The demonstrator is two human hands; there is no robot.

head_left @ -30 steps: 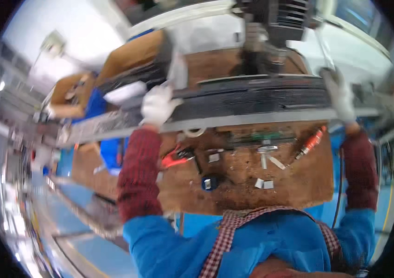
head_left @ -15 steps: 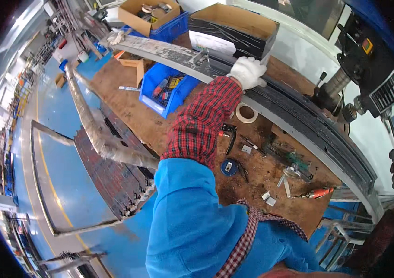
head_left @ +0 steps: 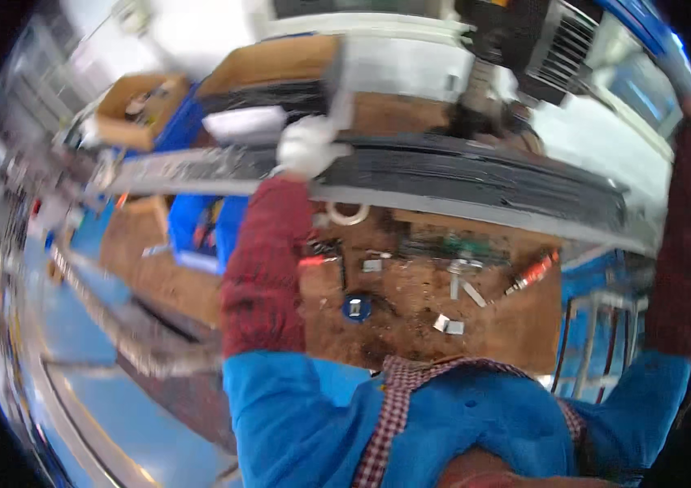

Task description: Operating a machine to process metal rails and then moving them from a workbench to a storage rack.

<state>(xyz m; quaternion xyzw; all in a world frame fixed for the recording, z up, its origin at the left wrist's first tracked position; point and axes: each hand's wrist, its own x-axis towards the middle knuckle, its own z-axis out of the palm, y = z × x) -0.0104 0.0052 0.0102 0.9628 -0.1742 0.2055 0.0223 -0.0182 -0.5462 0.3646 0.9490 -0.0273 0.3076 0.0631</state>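
My left hand (head_left: 309,148), in a white glove, lies over a bundle of long black strips (head_left: 459,175). The glove is blurred, but its fingers look curled over the strips, with the thumb out to the right. Under and along the strips runs a long curved grey metal beam (head_left: 443,208), its scuffed left part bare. My right forearm rises in a dark red sleeve (head_left: 689,236) at the far right. The hand at its end cannot be made out against the dark rim of the view.
On the brown bench (head_left: 394,342) lie a tape roll (head_left: 348,214), a blue tape measure (head_left: 356,307), a red-handled tool (head_left: 534,272) and small metal pieces. A blue bin (head_left: 195,228) and open cartons (head_left: 268,61) stand left. A dark machine (head_left: 516,49) is behind the beam.
The view has swung round, so the beam now lies nearly level. My left hand stays on the strips. My right arm has gone from low at the right edge to raised high.
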